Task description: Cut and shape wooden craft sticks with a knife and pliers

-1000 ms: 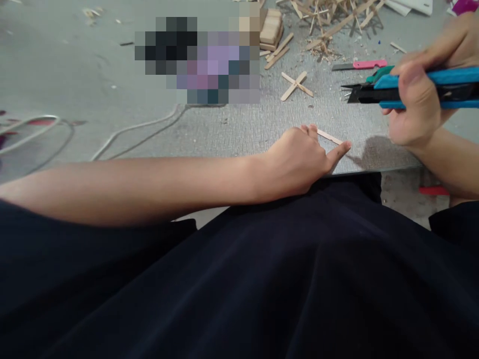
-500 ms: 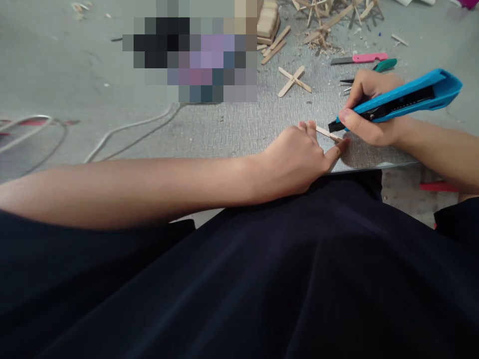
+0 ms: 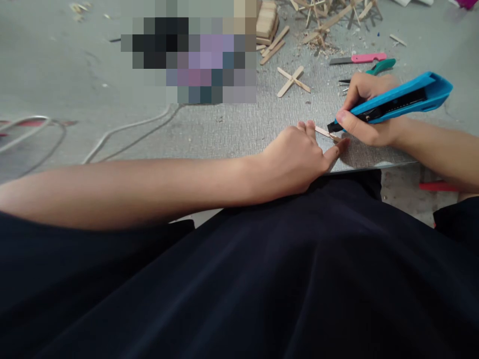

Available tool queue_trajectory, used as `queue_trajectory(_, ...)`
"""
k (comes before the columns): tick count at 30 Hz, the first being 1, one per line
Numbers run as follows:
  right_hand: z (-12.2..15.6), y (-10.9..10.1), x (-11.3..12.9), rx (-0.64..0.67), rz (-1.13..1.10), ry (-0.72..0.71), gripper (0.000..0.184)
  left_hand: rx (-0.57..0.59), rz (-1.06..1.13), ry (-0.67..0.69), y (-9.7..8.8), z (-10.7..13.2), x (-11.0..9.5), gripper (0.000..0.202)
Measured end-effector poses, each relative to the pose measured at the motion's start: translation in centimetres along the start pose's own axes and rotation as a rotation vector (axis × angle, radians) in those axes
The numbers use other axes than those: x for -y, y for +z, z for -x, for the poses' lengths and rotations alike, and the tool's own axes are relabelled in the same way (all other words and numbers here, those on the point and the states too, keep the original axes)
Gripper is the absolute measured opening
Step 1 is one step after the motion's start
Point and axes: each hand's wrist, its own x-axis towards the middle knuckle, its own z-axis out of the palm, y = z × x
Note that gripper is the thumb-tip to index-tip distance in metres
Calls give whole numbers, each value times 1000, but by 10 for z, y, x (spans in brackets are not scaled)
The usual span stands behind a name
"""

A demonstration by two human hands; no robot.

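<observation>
My right hand [image 3: 368,109] is closed around a blue utility knife [image 3: 407,97], its black tip pointing down and left. That tip meets, or hovers just over, a narrow wooden craft stick [image 3: 322,131] near the table's front edge. Fingers of my left hand [image 3: 301,154] press the stick against the table at both ends, the thumb side at its near end. Part of the stick is hidden behind the left hand. The blade itself is too small to make out. Farther back, two craft sticks form a cross [image 3: 294,81] lying flat.
Behind my right hand lie a pink-handled cutter [image 3: 368,58] and a green-handled tool [image 3: 383,66]. Stacked craft sticks [image 3: 267,22], loose sticks and shavings [image 3: 318,45] are at the back. A white cable [image 3: 130,125] crosses the left side. The table edge [image 3: 359,169] runs close to my lap.
The back end of the utility knife has swung slightly left and down, with its tip staying at the stick. My left hand keeps its place on the stick.
</observation>
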Motion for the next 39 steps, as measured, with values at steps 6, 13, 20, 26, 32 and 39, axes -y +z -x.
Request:
queue_trajectory(6, 0, 2, -3, 1, -10, -23, 53, -26, 57, -20, 4, -1, -1, 94)
queue_trajectory(13, -2, 3, 2, -73, -96, -80, 39, 55, -34, -2, -5, -1, -2, 96)
queue_trajectory(20, -1, 0, 3, -44, -53, -33, 42, 6, 70, -31, 0, -1, -1, 94)
queue_trajectory(26, -4, -2, 4, 7, -76, -13, 40, 36, 49, -21, -3, -1, -2, 95)
queue_trajectory(32, -2, 0, 7, -20, -109, 35, 42, 81, -56, -10, -7, -1, -2, 95)
queue_trajectory(39, -4, 5, 6, -28, -124, 78, 45, 53, 28, -16, -7, 0, -1, 98)
